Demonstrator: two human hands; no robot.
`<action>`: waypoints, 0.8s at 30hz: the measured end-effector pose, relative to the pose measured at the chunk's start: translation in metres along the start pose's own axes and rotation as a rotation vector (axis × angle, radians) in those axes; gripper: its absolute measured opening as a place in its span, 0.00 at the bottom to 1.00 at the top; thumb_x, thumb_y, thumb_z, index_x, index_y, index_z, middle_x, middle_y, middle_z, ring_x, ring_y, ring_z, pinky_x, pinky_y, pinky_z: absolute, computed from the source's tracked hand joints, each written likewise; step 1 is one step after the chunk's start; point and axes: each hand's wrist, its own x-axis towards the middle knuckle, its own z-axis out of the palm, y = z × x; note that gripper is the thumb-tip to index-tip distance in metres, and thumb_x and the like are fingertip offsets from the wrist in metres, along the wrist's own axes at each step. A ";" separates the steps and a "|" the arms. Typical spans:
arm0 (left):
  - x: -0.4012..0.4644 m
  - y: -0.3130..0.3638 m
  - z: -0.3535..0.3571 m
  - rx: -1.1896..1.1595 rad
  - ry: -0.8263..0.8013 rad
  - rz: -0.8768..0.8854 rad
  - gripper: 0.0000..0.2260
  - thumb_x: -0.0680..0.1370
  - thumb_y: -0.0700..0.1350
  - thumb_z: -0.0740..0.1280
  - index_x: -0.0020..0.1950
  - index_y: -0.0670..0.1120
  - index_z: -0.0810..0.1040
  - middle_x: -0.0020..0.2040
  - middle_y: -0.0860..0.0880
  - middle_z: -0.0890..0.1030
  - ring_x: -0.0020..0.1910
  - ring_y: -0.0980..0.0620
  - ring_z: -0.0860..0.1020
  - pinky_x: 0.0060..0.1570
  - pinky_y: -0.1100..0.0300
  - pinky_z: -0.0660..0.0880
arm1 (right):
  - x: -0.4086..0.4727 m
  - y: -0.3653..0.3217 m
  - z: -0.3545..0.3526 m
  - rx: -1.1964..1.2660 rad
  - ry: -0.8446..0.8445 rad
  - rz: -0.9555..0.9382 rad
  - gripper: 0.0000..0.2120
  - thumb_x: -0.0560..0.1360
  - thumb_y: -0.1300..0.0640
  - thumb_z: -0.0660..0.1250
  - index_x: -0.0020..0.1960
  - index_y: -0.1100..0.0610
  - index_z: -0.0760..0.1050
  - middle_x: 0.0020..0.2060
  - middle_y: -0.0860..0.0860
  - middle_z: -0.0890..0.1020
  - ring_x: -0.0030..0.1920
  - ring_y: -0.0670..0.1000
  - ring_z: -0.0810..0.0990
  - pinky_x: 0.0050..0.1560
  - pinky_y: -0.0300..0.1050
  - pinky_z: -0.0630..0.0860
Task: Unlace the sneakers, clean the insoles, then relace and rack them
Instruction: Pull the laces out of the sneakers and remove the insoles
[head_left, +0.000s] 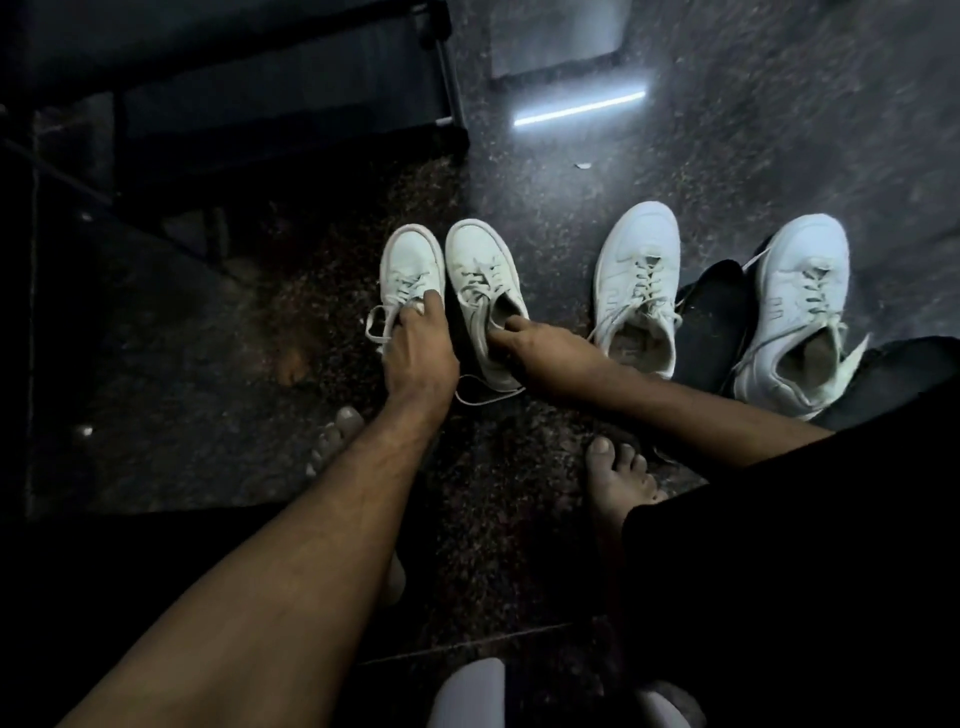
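Inside right sneaker (485, 291): right-hand fingers (511, 326)

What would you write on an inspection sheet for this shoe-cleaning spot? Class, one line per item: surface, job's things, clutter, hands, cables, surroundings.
Surface: dark speckled stone floor, dimly lit.
Job's things: smaller white pair side by side, laced; larger white pair to its right, laced; dark insole lying between the larger pair.
Clutter: small pale scrap on the floor.
Hands: left hand grips the left small sneaker's laces; right hand reaches into the other's opening.
Cables: nothing seen.
Surroundings: dark rack behind; bare feet; light reflection.
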 end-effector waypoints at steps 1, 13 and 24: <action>-0.004 -0.004 -0.004 0.029 0.010 -0.021 0.15 0.77 0.42 0.68 0.63 0.46 0.70 0.60 0.40 0.75 0.57 0.39 0.78 0.49 0.46 0.77 | 0.000 -0.002 -0.004 0.001 -0.027 -0.005 0.12 0.75 0.60 0.66 0.56 0.51 0.69 0.47 0.52 0.71 0.45 0.61 0.80 0.40 0.55 0.76; 0.000 0.028 -0.008 -0.518 -0.137 -0.011 0.23 0.74 0.40 0.72 0.69 0.46 0.74 0.57 0.39 0.80 0.58 0.38 0.78 0.59 0.48 0.74 | 0.007 0.006 -0.101 0.003 -0.027 0.140 0.13 0.76 0.59 0.67 0.59 0.54 0.80 0.52 0.52 0.84 0.51 0.55 0.83 0.52 0.44 0.75; 0.033 0.016 0.022 -0.501 -0.015 0.162 0.13 0.72 0.44 0.70 0.55 0.47 0.75 0.47 0.47 0.78 0.46 0.45 0.77 0.43 0.53 0.73 | 0.039 0.027 -0.030 -0.057 0.198 0.082 0.14 0.75 0.52 0.67 0.58 0.51 0.69 0.50 0.55 0.72 0.43 0.61 0.79 0.38 0.54 0.76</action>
